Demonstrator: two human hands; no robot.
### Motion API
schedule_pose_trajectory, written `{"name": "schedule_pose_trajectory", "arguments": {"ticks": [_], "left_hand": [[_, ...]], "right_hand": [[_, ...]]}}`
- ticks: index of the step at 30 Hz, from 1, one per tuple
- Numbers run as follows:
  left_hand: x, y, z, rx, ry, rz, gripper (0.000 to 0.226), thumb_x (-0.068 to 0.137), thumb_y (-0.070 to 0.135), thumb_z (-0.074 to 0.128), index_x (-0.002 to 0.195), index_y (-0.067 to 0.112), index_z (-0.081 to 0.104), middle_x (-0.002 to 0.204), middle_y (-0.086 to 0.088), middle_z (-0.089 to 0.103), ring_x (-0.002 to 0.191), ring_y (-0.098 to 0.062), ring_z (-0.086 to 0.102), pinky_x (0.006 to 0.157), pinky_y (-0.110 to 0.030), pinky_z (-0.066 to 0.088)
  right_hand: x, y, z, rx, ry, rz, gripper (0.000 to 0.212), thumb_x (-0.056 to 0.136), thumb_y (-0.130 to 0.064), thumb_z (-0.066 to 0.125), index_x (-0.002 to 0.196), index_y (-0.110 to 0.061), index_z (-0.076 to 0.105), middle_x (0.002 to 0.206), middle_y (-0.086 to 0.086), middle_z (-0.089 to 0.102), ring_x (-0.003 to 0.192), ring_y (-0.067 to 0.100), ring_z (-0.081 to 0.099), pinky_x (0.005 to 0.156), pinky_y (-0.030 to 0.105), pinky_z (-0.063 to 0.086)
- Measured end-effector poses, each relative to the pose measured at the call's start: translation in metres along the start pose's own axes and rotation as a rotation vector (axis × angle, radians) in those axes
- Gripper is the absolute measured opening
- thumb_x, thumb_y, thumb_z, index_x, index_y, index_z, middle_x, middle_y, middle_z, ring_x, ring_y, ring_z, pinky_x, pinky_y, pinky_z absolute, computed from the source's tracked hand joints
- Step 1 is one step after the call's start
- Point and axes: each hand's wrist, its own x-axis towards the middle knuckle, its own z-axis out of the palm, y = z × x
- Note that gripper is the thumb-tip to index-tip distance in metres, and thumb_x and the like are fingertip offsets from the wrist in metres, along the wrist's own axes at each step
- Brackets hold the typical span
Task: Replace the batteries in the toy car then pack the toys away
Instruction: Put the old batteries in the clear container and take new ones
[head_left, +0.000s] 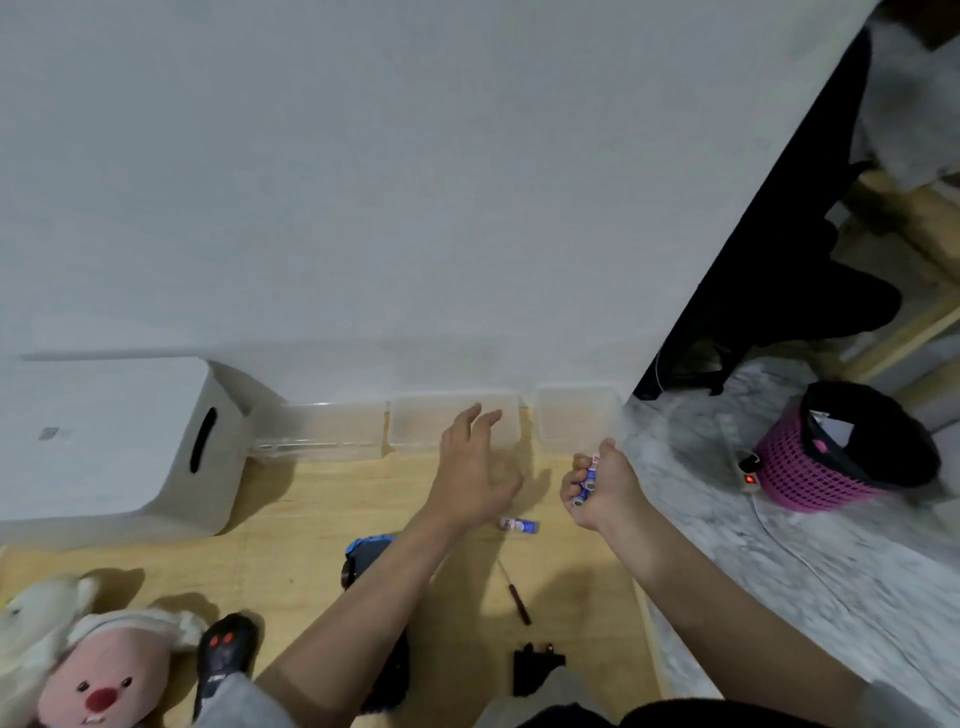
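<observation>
Head view, battery change under way. The right hand (597, 486) is curled into a fist around several blue batteries (588, 480), their metal ends showing between the fingers; the left hand (475, 467) hangs spread and holding nothing, fingers reaching toward the clear boxes (452, 423) lined up along the wall. One more battery (518, 526) lies loose on the wooden floor (291, 525) between the two hands. The toy car (363, 558), blue and black, sits on the floor under the left forearm and is largely hidden, with a screwdriver (515, 597) and what looks like a black cover piece (535, 667) just beside it. A remote control (224, 649) and a plush toy (88, 670) rest at lower left. Judged best practice: gather the stray battery first, keep spent and fresh cells in separate places, and check polarity marks before seating each one.
</observation>
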Motion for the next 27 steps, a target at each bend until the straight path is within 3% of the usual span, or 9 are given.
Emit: {"name": "schedule_pose_trajectory", "arguments": {"ticks": [3,8,13,18,27], "left_hand": [[0.037,0.012,0.022,0.066,-0.05,0.067,0.074,0.08,0.024,0.069,0.144,0.015,0.032,0.152,-0.007,0.024,0.14,-0.025,0.02,0.113,-0.031,0.021],[0.077,0.018,0.052,0.22,-0.18,0.141,0.077,0.083,0.024,0.067,0.147,0.018,0.026,0.157,-0.003,0.018,0.143,-0.022,0.016,0.117,-0.038,0.019],[0.088,0.014,0.062,0.319,-0.214,0.181,0.068,0.087,0.023,0.062,0.147,0.018,0.029,0.157,-0.004,0.017,0.142,-0.022,0.015,0.117,-0.038,0.018],[0.092,0.01,0.065,0.383,-0.203,0.219,0.069,0.086,0.027,0.062,0.146,0.018,0.031,0.156,-0.004,0.018,0.141,-0.023,0.015,0.116,-0.032,0.019],[0.095,0.008,0.067,0.446,-0.175,0.232,0.069,0.08,0.025,0.066,0.142,0.02,0.035,0.153,-0.002,0.022,0.138,-0.022,0.019,0.106,-0.033,0.034]], "right_hand": [[0.013,-0.024,-0.003,-0.042,0.017,0.016,0.054,0.095,-0.054,0.038,0.057,-0.016,0.042,0.036,-0.007,0.038,0.027,0.008,0.035,0.032,0.013,0.024],[0.031,-0.049,-0.014,-0.152,-0.084,0.145,0.055,0.095,-0.055,0.035,0.057,-0.015,0.042,0.036,-0.005,0.037,0.028,0.009,0.037,0.031,0.015,0.028],[0.036,-0.05,-0.019,-0.168,-0.06,0.195,0.041,0.096,-0.047,0.04,0.07,-0.016,0.049,0.037,-0.007,0.04,0.027,0.007,0.035,0.031,0.012,0.024],[0.043,-0.045,-0.017,-0.209,0.0,0.183,0.051,0.095,-0.047,0.044,0.054,-0.016,0.04,0.035,-0.006,0.034,0.026,0.007,0.032,0.03,0.013,0.022],[0.051,-0.032,-0.02,-0.239,0.031,0.063,0.036,0.091,-0.053,0.05,0.079,-0.018,0.049,0.051,-0.005,0.039,0.036,0.009,0.03,0.038,0.017,0.02]]}}
